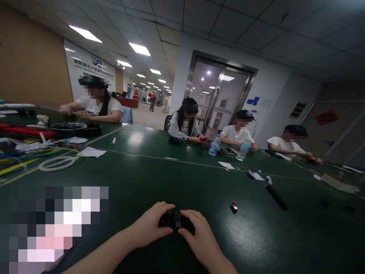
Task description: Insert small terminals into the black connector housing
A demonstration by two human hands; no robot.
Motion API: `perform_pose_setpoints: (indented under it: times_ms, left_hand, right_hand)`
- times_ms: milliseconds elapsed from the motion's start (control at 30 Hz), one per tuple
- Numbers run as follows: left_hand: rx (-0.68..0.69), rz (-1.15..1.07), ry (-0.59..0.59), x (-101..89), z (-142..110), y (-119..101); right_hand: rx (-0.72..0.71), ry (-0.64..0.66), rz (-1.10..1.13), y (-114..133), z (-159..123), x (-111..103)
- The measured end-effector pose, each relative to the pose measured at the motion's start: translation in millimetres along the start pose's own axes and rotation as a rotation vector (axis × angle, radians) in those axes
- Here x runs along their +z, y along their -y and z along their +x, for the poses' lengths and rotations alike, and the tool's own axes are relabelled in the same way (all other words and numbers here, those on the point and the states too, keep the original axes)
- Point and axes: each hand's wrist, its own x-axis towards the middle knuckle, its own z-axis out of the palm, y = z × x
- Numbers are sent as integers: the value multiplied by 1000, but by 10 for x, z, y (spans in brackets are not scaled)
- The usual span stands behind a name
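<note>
At the near edge of the green table, a small black object [177,220] sits between my two hands; its exact kind is too dark to make out. My left hand [154,222] grips it from the left, thumb and fingers closed on its side. From the right, my right hand [196,228] holds the other side with thumb and fingertips. Off to the right of my hands lies a small red and silver piece [234,207] on the table, apart from both hands.
A black-handled tool [277,197] lies at the right. Two water bottles [214,145] stand farther back. On the left are a wrench [113,140], a coiled white tube [58,163], papers [93,152] and cables. Several people sit around the table [137,175].
</note>
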Motion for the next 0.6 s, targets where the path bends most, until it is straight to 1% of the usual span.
perform_pose_setpoints:
  times_ms: [100,233,367,600]
  left_hand:
    - [-9,-10,4,6,1,13]
    - [33,-30,-9,12,6,35]
    - [18,-41,-10,-6,1,8]
    - [-14,67,-37,-14,6,-35]
  right_hand:
    - [-4,-18,20,17,-11,-15]
    - [-6,-42,45,14,-17,-17]
    - [-5,-61,72,-6,-10,-6]
    - [75,-64,79,-75,-7,31]
